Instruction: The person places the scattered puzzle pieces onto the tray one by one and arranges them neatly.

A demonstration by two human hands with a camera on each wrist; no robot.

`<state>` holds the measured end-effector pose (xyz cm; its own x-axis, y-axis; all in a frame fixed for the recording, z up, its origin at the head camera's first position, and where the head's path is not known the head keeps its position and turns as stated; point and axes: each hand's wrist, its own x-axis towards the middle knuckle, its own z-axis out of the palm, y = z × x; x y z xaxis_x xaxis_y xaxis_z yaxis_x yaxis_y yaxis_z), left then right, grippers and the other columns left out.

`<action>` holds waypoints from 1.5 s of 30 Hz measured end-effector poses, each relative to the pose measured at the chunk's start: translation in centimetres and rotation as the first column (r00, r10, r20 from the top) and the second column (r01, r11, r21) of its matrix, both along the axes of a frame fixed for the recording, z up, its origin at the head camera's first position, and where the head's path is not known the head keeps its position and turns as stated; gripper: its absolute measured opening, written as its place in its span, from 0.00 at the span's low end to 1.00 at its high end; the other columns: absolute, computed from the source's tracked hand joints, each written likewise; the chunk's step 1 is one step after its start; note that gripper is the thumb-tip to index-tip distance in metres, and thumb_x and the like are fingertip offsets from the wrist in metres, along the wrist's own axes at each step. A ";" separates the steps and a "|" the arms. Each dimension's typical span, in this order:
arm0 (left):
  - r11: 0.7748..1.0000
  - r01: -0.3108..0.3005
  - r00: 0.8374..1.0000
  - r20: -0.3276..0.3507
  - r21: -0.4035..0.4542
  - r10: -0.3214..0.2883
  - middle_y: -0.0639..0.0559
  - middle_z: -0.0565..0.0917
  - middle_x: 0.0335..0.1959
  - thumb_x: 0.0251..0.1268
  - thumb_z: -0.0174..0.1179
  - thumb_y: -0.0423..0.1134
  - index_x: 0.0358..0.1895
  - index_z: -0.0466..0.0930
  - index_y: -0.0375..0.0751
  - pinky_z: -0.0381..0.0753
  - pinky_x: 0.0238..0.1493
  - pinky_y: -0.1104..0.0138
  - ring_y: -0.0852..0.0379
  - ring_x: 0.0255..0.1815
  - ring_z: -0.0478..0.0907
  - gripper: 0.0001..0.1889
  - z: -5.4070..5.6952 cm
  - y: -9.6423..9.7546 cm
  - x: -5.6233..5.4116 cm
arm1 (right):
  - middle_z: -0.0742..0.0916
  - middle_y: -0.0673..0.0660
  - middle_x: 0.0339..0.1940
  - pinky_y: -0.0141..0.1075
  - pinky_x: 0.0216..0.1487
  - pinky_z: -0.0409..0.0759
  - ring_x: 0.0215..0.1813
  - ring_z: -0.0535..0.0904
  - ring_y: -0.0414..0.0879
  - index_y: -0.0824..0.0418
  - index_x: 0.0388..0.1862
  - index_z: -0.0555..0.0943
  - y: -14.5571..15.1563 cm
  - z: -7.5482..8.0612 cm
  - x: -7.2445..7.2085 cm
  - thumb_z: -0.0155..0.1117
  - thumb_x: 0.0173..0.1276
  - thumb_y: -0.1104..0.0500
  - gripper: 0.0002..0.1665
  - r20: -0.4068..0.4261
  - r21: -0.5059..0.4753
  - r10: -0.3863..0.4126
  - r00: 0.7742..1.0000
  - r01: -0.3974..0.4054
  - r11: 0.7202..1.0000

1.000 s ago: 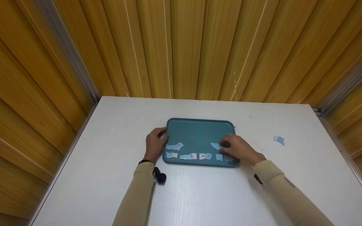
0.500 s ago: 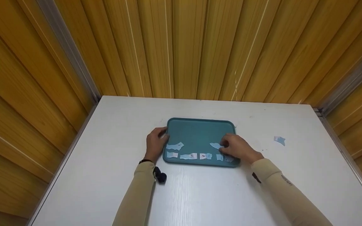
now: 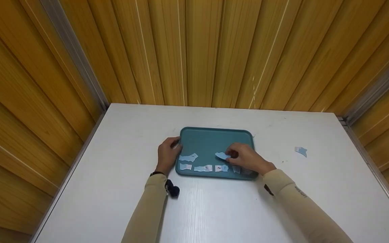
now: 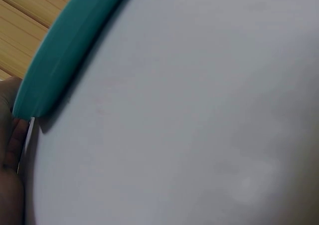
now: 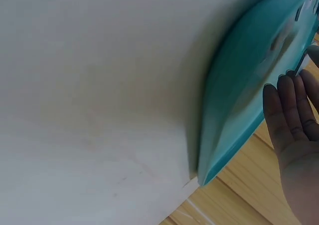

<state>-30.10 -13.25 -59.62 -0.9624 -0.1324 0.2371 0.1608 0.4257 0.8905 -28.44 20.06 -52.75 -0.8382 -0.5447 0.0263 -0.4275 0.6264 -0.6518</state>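
Observation:
My left hand (image 3: 167, 156) holds the left edge of a teal tray (image 3: 211, 138), thumb at the rim. The left wrist view catches part of that hand (image 4: 9, 140) against the tray's side (image 4: 65, 50). Over the tray's right half, my right hand (image 3: 247, 158) pinches a light-blue jagged paper piece (image 3: 222, 155) between thumb and fingers. In the right wrist view that hand (image 5: 296, 130) is above the tray (image 5: 234, 90), its piece seen edge-on. A row of blue-and-white scraps (image 3: 203, 168) lies along the near side, the rightmost partly hidden by my right hand. Another scrap (image 3: 188, 157) lies above the row's left end.
One more blue-and-white scrap (image 3: 301, 151) lies on the white table (image 3: 214, 209), right of the tray. Yellow wood-grained panels (image 3: 201, 54) enclose the table at the back and sides.
My right hand has moved left across the tray with the blue paper piece, uncovering some of the tray's right rim. My left hand has stayed at the left edge.

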 end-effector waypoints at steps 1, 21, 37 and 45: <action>1.000 0.000 1.000 0.001 -0.003 0.000 0.43 0.87 0.56 0.70 0.70 0.28 0.60 0.86 0.34 0.80 0.65 0.59 0.48 0.61 0.83 0.17 0.0 0.0 0.0 | 0.87 0.53 0.45 0.42 0.49 0.85 0.45 0.81 0.46 0.61 0.51 0.88 -0.2 0.0 0.0 0.75 0.71 0.61 0.11 -0.010 0.000 0.015 1.000 -0.015 1.000; 1.000 -0.008 1.000 -0.025 -0.009 0.007 0.44 0.88 0.55 0.70 0.70 0.29 0.60 0.86 0.34 0.80 0.65 0.57 0.48 0.60 0.83 0.17 -0.3 0.0 0.1 | 0.87 0.54 0.46 0.44 0.52 0.86 0.45 0.81 0.45 0.64 0.51 0.90 -4.4 -0.3 -0.4 0.72 0.73 0.64 0.10 -0.069 0.108 0.135 0.988 -0.127 0.986; 1.000 -0.023 1.000 0.014 0.013 0.023 0.44 0.87 0.55 0.69 0.69 0.26 0.60 0.87 0.35 0.80 0.65 0.58 0.48 0.61 0.83 0.17 0.2 0.2 -0.1 | 0.86 0.55 0.46 0.46 0.52 0.87 0.46 0.83 0.47 0.63 0.49 0.91 -5.3 -0.5 -0.5 0.71 0.74 0.64 0.08 -0.147 0.127 0.186 0.972 -0.167 0.978; 1.000 -0.023 1.000 0.013 -0.008 0.023 0.44 0.87 0.56 0.69 0.69 0.27 0.60 0.86 0.34 0.80 0.65 0.59 0.48 0.61 0.83 0.18 0.2 0.2 -0.1 | 0.86 0.54 0.47 0.48 0.56 0.85 0.50 0.83 0.48 0.64 0.52 0.89 -4.1 -0.9 -0.5 0.74 0.72 0.63 0.12 -0.139 0.096 0.151 0.979 -0.139 0.986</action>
